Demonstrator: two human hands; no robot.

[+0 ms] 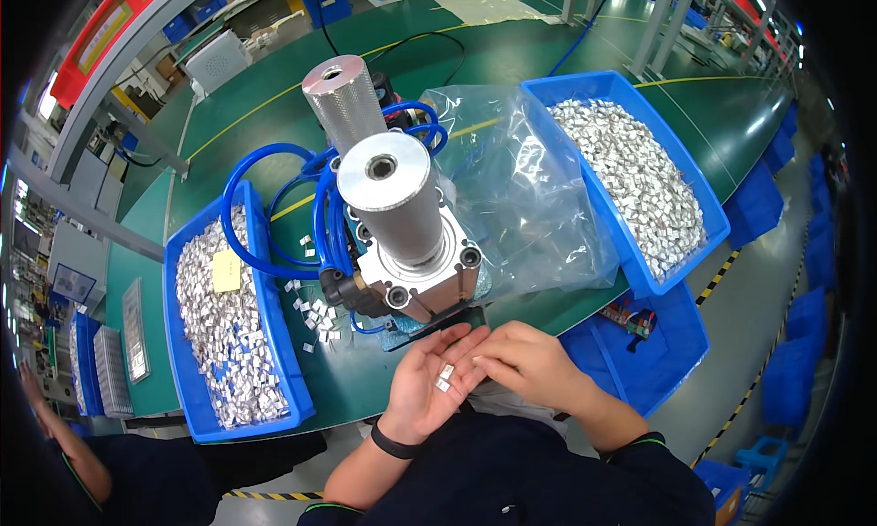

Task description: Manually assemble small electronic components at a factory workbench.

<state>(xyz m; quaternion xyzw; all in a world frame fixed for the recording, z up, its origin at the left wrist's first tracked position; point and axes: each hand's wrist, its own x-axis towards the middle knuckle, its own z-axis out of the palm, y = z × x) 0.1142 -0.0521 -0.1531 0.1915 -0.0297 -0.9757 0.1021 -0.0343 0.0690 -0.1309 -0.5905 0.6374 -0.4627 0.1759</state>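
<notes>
My left hand (418, 393) is turned palm up in front of the machine, fingers slightly curled, with a dark band on the wrist. On its palm lie a few small white rectangular pieces (444, 378). My right hand (525, 366) reaches across from the right, thumb and forefinger pinched over the left fingers; whatever sits in the pinch is too small to make out. Just beyond both hands stands a machine with two silver cylinders (393, 197) and blue air hoses (239, 192). Similar loose white pieces (320, 316) lie scattered on the green table at its left.
A blue bin (300, 403) of white pieces, with a yellow note (227, 272) on them, stands left. Another full blue bin (719, 220) is at right, beside a clear plastic bag (539, 197). Below it is a lower blue bin (681, 343). Another person's arm (78, 453) shows far left.
</notes>
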